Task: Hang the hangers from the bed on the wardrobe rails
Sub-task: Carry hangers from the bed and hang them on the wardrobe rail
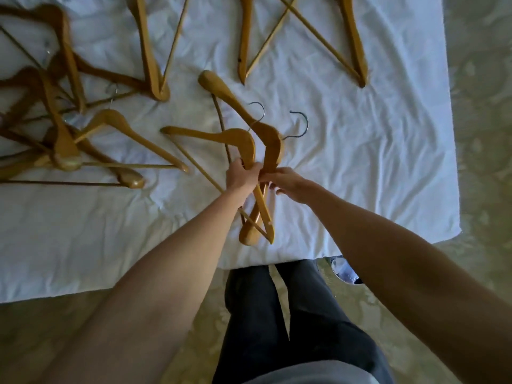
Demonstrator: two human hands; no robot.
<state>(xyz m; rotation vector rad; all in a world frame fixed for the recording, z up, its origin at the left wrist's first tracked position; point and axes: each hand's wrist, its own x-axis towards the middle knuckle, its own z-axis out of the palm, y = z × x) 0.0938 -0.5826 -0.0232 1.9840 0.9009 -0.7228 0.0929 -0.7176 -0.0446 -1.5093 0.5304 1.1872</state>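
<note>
Gathering two hangers [257,151] above the bed [360,162], likely for one trip. Left hand [242,176] clenching both; right hand [288,184] pinching, steadying them.

Leftmost hangers [33,87] blurred, edge-cropped.

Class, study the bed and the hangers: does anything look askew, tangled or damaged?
Nothing looks damaged. The oddest spot is the pile of hangers at the left of the bed: they lie crossed over one another. The left hand and right hand grip two overlapping hangers.
</note>
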